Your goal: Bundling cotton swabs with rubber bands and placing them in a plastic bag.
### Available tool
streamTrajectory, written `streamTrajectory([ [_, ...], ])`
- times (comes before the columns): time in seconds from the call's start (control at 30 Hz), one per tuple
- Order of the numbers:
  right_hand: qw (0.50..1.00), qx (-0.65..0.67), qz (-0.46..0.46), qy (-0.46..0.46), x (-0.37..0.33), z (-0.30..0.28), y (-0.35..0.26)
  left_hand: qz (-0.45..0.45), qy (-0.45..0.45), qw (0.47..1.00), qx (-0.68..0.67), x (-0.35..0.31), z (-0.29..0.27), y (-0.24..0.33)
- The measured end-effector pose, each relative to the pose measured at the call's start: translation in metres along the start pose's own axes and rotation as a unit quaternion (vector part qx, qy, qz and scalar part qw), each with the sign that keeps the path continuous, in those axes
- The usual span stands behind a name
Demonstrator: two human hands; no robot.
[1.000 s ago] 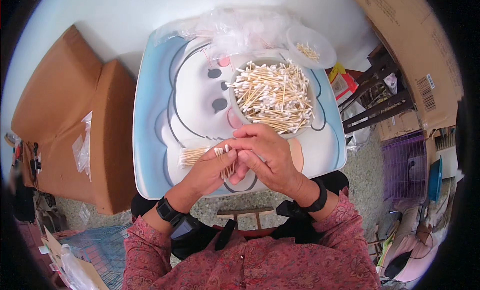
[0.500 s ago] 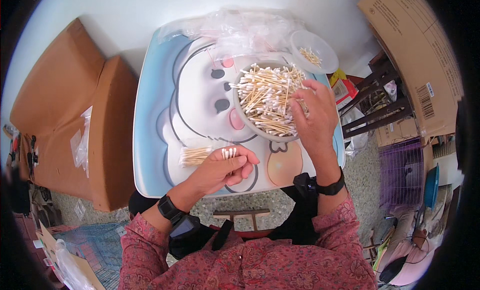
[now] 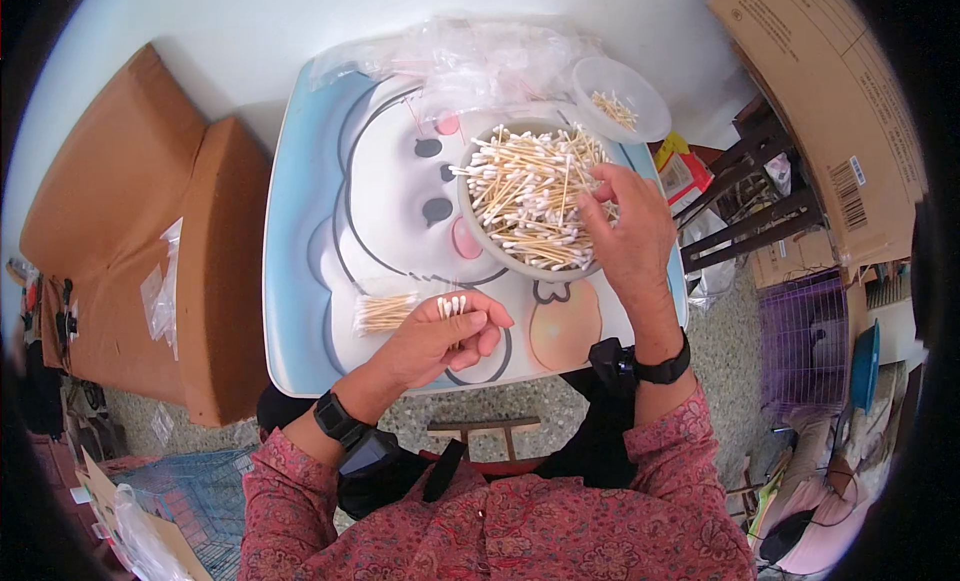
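Note:
My left hand (image 3: 455, 333) is closed around a few cotton swabs (image 3: 451, 307), their white tips standing up between thumb and fingers. Beside it on the tabletop lies a clear bag of cotton swabs (image 3: 386, 312), partly covered by this hand. A round, pale grey bowl (image 3: 481, 231) is heaped with loose cotton swabs (image 3: 530, 186) that have wooden sticks and white ends. My right hand (image 3: 635, 226) reaches over the bowl's right rim. Its fingers are bent, with thumb and forefinger a little apart at the swabs; no swab shows clearly between them.
Clear plastic bags (image 3: 460, 66) are piled along the table's (image 3: 290, 231) far edge. A translucent round lid (image 3: 655, 111) with some swabs in it sits at the far right. A brown padded seat (image 3: 190, 271) stands at left; a cardboard box (image 3: 830, 111) and purple wire cage (image 3: 802, 346) at right.
My right hand stays at the bowl's right side, its thumb and forefinger shifting slightly over the swabs. My left hand keeps its hold. The whole view has shifted slightly.

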State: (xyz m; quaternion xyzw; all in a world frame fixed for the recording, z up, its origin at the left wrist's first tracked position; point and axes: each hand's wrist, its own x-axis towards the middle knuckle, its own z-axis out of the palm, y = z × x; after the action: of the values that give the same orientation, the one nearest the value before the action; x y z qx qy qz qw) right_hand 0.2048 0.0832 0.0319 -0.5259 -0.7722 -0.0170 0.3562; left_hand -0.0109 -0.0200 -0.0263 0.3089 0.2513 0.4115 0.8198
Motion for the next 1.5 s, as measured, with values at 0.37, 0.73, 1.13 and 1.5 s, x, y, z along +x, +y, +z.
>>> streamTrajectory([
  [0.37,0.996,0.055,0.015,0.075,0.002,-0.005,-0.001,0.014,0.012,1.000,-0.007,-0.004,0.002,0.006],
  [0.73,0.956,0.155,-0.226,-0.108,-0.023,-0.009,-0.053,0.092,0.039,0.993,-0.063,0.000,-0.003,0.009],
  [1.13,0.952,0.211,-0.198,-0.100,-0.041,0.010,-0.068,0.129,0.129,0.983,0.011,-0.003,0.000,0.010],
  [1.5,0.943,0.294,-0.125,-0.094,-0.053,0.022,-0.070,0.162,0.125,0.979,0.022,-0.007,0.005,0.013],
])
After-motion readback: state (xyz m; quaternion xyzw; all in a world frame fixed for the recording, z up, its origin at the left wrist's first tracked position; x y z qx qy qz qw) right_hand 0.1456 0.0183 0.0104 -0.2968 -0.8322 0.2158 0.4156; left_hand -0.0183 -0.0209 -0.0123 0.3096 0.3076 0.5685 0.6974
